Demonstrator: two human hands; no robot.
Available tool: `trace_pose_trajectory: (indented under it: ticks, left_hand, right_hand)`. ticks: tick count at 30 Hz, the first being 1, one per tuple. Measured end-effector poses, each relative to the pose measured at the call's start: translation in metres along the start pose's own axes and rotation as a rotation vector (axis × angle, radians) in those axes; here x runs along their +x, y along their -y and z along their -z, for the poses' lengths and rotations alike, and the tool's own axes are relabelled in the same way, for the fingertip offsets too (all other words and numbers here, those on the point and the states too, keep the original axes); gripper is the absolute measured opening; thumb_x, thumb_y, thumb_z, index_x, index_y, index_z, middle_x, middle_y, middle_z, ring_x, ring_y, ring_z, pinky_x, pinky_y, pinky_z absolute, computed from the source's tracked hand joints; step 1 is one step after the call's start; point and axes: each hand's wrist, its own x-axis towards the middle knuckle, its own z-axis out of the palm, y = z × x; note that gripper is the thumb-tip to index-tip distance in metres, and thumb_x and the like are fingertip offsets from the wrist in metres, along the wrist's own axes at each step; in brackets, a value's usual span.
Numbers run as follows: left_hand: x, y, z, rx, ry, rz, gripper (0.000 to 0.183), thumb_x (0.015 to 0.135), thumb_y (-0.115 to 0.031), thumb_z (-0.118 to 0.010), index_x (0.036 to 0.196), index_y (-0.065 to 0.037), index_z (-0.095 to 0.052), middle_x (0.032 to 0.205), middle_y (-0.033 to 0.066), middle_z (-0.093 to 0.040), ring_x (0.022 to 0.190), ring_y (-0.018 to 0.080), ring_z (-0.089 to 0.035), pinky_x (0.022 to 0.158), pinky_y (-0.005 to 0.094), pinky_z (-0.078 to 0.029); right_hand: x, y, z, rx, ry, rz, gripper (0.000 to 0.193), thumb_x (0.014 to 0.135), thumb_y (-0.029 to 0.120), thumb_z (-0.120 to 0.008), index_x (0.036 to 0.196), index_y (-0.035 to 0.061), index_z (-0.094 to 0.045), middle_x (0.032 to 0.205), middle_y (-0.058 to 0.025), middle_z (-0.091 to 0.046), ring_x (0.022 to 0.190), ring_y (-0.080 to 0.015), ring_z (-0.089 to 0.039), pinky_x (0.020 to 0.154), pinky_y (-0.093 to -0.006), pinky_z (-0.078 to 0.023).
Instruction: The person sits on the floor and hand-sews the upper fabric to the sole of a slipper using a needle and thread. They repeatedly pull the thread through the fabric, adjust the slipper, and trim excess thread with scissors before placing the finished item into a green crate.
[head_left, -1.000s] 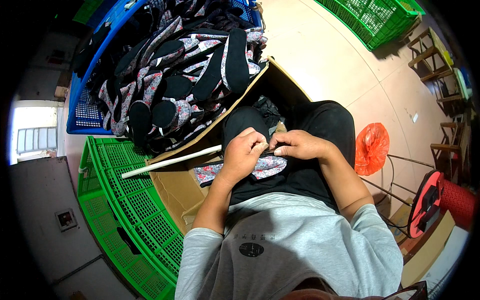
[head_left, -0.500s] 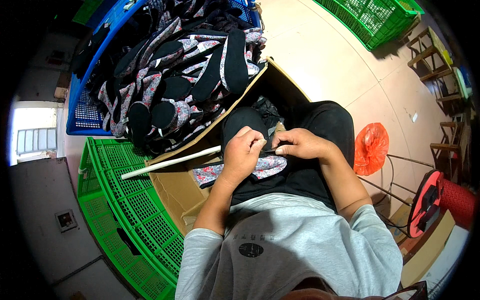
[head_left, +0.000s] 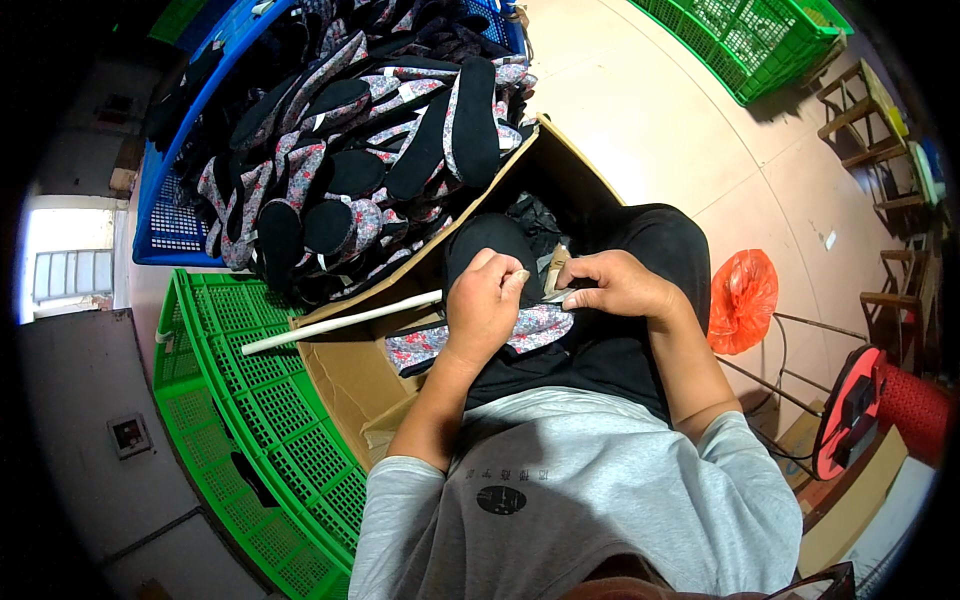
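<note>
A floral-lined dark slipper (head_left: 541, 328) lies across my lap, its middle covered by my left hand and wrist. My left hand (head_left: 484, 300) is closed in a pinch just above it; what the fingertips hold is too small to make out. To its right, my right hand (head_left: 622, 284) is closed with thumb and forefinger on a small, thin grey piece (head_left: 557, 296), whose kind does not show. That piece points toward the left hand, close above the slipper's right end.
A blue crate (head_left: 160, 215) heaped with similar slippers (head_left: 470, 120) stands at far left. A cardboard box (head_left: 345, 385) reaches my knees, a white rod (head_left: 340, 322) across its edge. Green crates (head_left: 265, 400) stand left. At right are a red plastic bag (head_left: 743, 302) and wooden stools (head_left: 868, 115).
My right hand has shifted slightly right, away from the left, and the grey piece shows more now. The left hand keeps its pinch, almost in place. The slipper stays on my lap.
</note>
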Motion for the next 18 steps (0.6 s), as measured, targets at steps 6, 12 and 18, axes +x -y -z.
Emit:
trace_pose_trajectory:
  ticks: [6,12,18]
  left_hand:
    - [0.0,-0.001,-0.003,0.016,-0.006,0.045,0.008,0.085,-0.008,-0.068,0.084,0.0,-0.065,0.075,0.0096,-0.058,0.064,0.0207,-0.058,0.06,0.0316,-0.045]
    - [0.001,-0.002,-0.004,0.041,0.025,0.105,0.008,0.085,-0.012,-0.068,0.087,-0.004,-0.069,0.084,0.0112,-0.066,0.072,0.0296,-0.065,0.065,0.0373,-0.05]
    - [0.004,0.003,-0.011,-0.001,0.004,0.067,0.012,0.086,-0.009,-0.064,0.094,-0.004,-0.072,0.092,0.0134,-0.069,0.081,0.0322,-0.067,0.072,0.0376,-0.052]
  right_hand:
    - [0.0,0.0,-0.001,-0.026,0.001,0.003,0.027,0.08,0.019,-0.079,0.099,0.0053,-0.066,0.087,-0.0109,-0.067,0.077,-0.0236,-0.064,0.073,-0.0325,-0.05]
    - [0.0,-0.001,-0.001,-0.045,-0.004,0.013,0.027,0.079,0.019,-0.079,0.099,0.0052,-0.066,0.087,-0.0109,-0.067,0.078,-0.0244,-0.065,0.073,-0.0333,-0.05]
    - [0.001,0.001,-0.002,-0.073,-0.003,0.009,0.028,0.079,0.02,-0.078,0.099,0.006,-0.066,0.088,-0.0118,-0.067,0.08,-0.0282,-0.066,0.072,-0.035,-0.05]
